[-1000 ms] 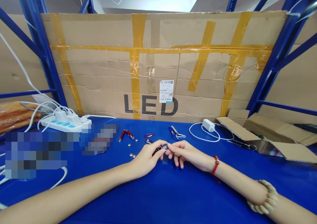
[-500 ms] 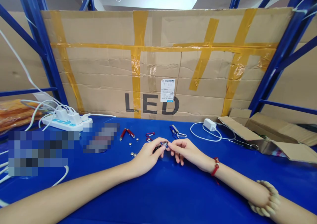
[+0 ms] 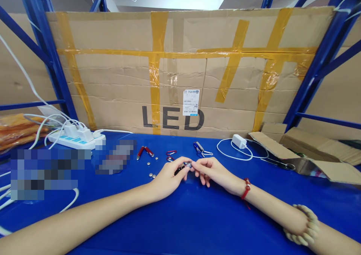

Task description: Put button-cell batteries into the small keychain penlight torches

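In the middle of the head view, my left hand [image 3: 169,176] is closed around a small black flashlight [image 3: 179,170], a short tube with a silvery end. My right hand [image 3: 207,170] meets it from the right, thumb and index finger pinched at that silvery end. The rest of its fingers curl loosely below. The fingertips partly hide the tube's tip. Just behind my left hand lie red carabiner clips [image 3: 171,153]. Several button cells [image 3: 151,175] are scattered to its left.
Two red tubes [image 3: 145,152] lie at the back left, blue and silver tubes with a clip [image 3: 200,149] at the back right. A white power strip [image 3: 77,139] with cables stands left. To the right are a white charger [image 3: 239,141] and an open cardboard box [image 3: 304,161].
Hardly anything differs. Both hands stay on the flashlight in the same place, with only a tiny shift of the fingers at its silvery end.
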`<state>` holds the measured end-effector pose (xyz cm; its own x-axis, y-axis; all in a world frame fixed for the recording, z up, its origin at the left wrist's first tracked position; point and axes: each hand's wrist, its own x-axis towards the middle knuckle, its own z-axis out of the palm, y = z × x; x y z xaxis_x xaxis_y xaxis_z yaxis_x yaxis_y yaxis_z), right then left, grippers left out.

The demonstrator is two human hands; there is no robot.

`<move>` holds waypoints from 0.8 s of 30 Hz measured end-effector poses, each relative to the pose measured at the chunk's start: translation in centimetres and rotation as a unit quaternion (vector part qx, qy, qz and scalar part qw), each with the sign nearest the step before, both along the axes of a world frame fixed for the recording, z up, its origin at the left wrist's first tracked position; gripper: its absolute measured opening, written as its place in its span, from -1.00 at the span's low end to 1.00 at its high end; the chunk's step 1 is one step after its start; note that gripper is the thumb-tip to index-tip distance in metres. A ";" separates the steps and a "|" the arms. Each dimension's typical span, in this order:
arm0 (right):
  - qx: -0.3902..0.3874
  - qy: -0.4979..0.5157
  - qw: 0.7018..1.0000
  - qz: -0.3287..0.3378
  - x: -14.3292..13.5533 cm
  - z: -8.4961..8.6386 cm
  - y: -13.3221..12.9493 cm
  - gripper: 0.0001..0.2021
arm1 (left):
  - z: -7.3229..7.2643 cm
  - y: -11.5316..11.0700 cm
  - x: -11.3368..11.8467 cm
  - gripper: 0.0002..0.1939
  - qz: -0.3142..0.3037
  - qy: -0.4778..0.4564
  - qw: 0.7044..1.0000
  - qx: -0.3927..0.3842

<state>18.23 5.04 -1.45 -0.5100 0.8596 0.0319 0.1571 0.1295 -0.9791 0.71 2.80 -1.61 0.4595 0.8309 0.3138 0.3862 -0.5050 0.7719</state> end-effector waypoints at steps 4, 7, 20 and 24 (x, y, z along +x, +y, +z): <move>0.000 -0.006 1.000 0.001 0.0 0.1 -0.1 -0.57 | -0.1 0.0 0.0 -0.73 -0.003 -0.002 1.000 -0.001; 0.000 -0.009 1.000 0.001 0.0 0.1 0.0 -0.54 | 0.0 0.0 0.0 -0.74 -0.003 -0.002 1.000 -0.003; 0.001 -0.014 1.000 0.006 0.1 -0.1 0.0 -0.53 | 0.0 0.0 0.0 -0.72 -0.007 -0.005 1.000 -0.003; 0.002 -0.013 1.000 0.007 0.1 -0.1 0.0 -0.55 | 0.1 0.0 0.1 -0.74 -0.009 -0.005 1.000 -0.010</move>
